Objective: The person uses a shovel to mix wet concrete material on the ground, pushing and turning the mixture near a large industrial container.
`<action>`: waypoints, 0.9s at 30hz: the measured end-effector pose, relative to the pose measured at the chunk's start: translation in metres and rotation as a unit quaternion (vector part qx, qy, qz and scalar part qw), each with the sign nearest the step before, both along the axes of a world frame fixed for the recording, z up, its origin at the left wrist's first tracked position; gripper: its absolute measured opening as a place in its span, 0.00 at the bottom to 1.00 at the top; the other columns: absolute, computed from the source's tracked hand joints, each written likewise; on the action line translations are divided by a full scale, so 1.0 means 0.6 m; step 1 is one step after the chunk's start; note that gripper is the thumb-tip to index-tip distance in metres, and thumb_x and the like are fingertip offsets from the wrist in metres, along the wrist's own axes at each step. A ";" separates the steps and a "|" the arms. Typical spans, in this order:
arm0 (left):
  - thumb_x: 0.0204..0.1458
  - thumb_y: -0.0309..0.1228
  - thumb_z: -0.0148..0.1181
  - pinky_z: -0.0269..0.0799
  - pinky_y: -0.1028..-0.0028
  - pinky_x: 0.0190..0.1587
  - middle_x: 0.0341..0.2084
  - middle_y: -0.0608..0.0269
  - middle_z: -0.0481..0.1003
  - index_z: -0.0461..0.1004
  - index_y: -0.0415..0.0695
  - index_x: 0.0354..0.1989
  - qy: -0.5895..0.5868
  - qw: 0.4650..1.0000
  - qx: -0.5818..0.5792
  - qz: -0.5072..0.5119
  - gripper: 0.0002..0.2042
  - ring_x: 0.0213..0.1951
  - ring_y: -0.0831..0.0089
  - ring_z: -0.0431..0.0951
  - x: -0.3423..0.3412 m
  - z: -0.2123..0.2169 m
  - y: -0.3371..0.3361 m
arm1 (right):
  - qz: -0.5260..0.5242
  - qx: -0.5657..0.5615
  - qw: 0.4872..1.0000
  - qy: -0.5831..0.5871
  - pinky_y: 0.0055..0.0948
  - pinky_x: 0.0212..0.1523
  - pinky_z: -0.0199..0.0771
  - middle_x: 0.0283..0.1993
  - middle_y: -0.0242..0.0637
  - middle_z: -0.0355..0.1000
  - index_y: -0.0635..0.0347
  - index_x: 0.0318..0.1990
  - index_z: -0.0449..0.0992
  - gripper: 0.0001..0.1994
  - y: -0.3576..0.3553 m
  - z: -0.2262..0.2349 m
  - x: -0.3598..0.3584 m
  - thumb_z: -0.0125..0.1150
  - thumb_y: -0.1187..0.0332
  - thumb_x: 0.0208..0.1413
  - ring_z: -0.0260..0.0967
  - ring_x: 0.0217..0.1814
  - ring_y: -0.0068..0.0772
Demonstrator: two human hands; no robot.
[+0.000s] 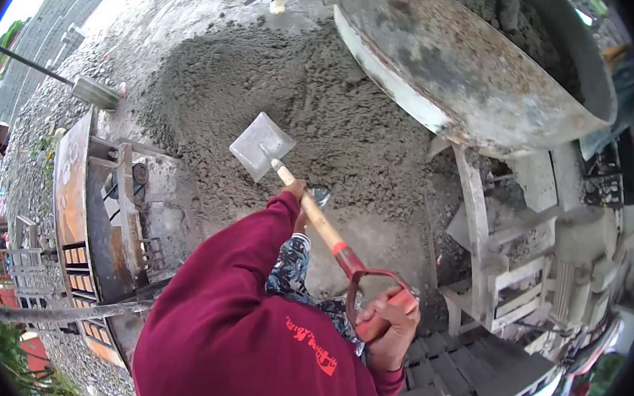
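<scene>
Two hands are gripping the shovel (314, 213) rn: right hand (390, 327) closed tight round the red D-handle, left hand (296, 190) wrapped on the wooden shaft w/ the blade hovering over the wet concrete pile (289, 82) for leverage.

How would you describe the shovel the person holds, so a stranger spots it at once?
Start at the big tilted mixer drum, then look to the grey mix heap beside it. The held shovel has a pale wooden shaft and red handle; the other shovel has a dark shaft.
</scene>
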State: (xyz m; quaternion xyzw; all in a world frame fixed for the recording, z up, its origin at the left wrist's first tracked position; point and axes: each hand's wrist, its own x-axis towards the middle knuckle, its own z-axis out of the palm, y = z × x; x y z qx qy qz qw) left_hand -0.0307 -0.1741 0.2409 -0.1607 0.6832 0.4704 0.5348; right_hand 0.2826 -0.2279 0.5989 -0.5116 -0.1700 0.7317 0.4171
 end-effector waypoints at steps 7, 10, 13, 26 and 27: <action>0.51 0.30 0.51 0.76 0.64 0.23 0.21 0.52 0.71 0.66 0.31 0.32 -0.069 0.993 -0.068 -0.062 0.11 0.20 0.61 0.75 0.616 0.053 -0.183 | -0.227 -0.108 0.959 -0.129 0.31 0.08 0.61 0.13 0.33 0.57 0.56 0.22 0.62 0.07 -0.328 -0.027 0.509 0.52 0.69 0.46 0.56 0.09 0.29; 0.52 0.30 0.51 0.77 0.65 0.24 0.21 0.52 0.69 0.66 0.32 0.33 -0.073 0.991 -0.023 -0.107 0.10 0.21 0.63 0.74 0.678 0.077 -0.182 | -0.276 -0.101 0.948 -0.125 0.31 0.09 0.62 0.13 0.32 0.57 0.56 0.20 0.61 0.10 -0.367 0.017 0.497 0.53 0.67 0.48 0.57 0.09 0.29; 0.51 0.29 0.52 0.76 0.64 0.24 0.20 0.55 0.68 0.66 0.34 0.33 -0.074 0.991 0.018 -0.106 0.09 0.21 0.65 0.73 0.648 0.073 -0.109 | -0.230 -0.057 0.971 -0.041 0.30 0.13 0.62 0.14 0.30 0.58 0.55 0.21 0.61 0.11 -0.366 -0.051 0.489 0.52 0.63 0.50 0.56 0.12 0.27; 0.51 0.27 0.48 0.69 0.63 0.21 0.19 0.62 0.64 0.63 0.41 0.31 -0.162 0.983 0.073 -0.047 0.03 0.20 0.69 0.67 0.512 0.186 0.086 | -0.244 -0.005 0.967 0.073 0.31 0.22 0.66 0.18 0.32 0.60 0.57 0.28 0.65 0.05 0.003 -0.022 0.202 0.55 0.71 0.46 0.60 0.15 0.27; 0.52 0.26 0.47 0.68 0.63 0.21 0.19 0.62 0.64 0.62 0.42 0.31 -0.164 0.981 0.074 -0.071 0.03 0.20 0.69 0.67 0.511 0.185 0.115 | -0.252 0.006 0.965 0.071 0.31 0.22 0.66 0.18 0.32 0.60 0.57 0.28 0.65 0.05 0.034 -0.042 0.183 0.55 0.71 0.46 0.60 0.15 0.27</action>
